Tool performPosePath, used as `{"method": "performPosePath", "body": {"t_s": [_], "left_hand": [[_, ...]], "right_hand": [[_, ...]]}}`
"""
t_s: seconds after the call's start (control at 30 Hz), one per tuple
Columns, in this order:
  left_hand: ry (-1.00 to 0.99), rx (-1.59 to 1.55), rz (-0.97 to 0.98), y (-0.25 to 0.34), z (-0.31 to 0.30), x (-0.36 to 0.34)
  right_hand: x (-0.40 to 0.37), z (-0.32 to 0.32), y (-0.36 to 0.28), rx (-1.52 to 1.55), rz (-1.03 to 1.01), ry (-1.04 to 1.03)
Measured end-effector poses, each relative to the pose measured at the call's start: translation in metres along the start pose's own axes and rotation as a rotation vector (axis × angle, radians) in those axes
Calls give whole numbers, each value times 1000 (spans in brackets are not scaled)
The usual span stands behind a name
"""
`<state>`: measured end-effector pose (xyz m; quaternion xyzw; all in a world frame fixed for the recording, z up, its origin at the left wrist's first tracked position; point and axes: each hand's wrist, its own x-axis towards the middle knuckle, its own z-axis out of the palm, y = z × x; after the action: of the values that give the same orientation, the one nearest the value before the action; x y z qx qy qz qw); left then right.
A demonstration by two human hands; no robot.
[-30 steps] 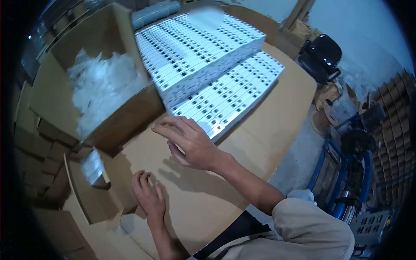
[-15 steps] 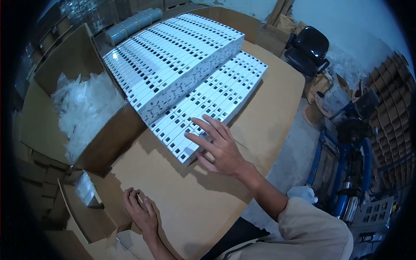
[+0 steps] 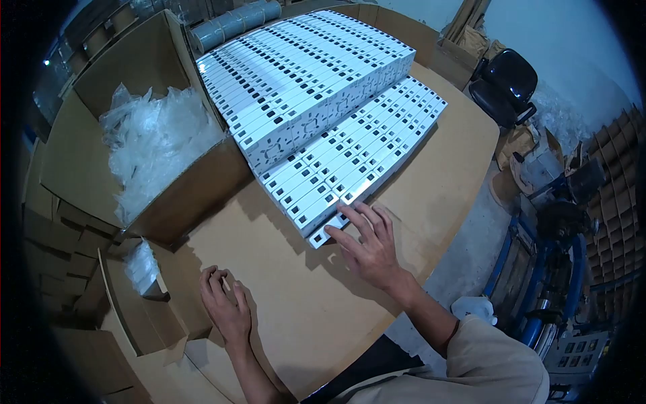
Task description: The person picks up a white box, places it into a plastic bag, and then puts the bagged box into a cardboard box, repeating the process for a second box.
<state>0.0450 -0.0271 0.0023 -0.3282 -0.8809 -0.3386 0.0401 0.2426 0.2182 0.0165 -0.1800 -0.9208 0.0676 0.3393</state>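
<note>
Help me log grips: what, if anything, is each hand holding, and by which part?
The right hand touches the near end of a white piece; whether it grips cannot be told. The left hand holds nothing visible.

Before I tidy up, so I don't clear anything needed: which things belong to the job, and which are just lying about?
In the job, probably:
white pieces, at the right hand
carton of clear plastic
small carton by the left hand

Lying about, apparently:
black chair
white container
</note>
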Motion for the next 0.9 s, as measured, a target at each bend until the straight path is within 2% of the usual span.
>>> {"method": "performPosePath", "body": {"t_s": [0.17,0.27,0.43,0.67,0.77,0.9], "left_hand": [[25,-68,23,-6,2,3],[57,-8,78,-8,2,10],[63,-18,62,-9,1,19],[28,-78,46,-16,-6,17],[64,-207,-109,-16,-5,18],[151,-417,-191,-20,-5,22]], "right_hand": [[1,-6,-1,42,-17,33],[3,-15,-8,47,-62,3],[16,-29,-45,91,-69,-61],[45,7,-94,274,-55,-95],[60,33,-108,362,-57,-80],[77,63,-124,417,-101,-77]]}}
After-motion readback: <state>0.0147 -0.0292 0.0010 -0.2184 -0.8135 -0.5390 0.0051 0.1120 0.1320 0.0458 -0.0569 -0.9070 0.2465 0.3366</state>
